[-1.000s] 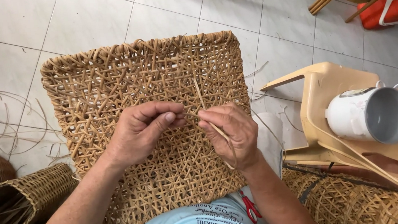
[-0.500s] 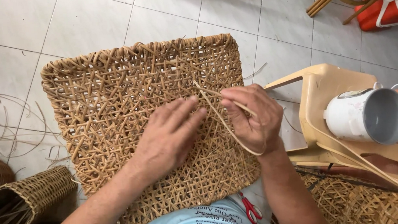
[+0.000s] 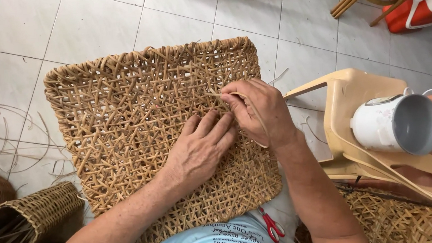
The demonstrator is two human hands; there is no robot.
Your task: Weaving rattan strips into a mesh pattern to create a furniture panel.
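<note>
Rattan panel (image 3: 137, 118) lies across your lap, its near edge hidden by your arms, while your left hand (image 3: 200, 149) presses flat on it — your right hand (image 3: 256, 110) pinches a cane strand (image 3: 257, 118) running far-left to near-right.

You're getting bright, even daylight here, soft and diffuse, no hard source showing. The tiled floor (image 3: 27, 44) is reading clean white without blowing out. Shadows are staying faint: a soft one is sitting under the left hand (image 3: 198, 151) on the woven cane panel (image 3: 121, 109), another under the panel's near edge. The white cup (image 3: 396, 124) is going grey inside, no glare. Focus is holding sharp across the frame. Grout lines are bowing slightly toward the corners. The bottom-left corner is running dark.
</note>
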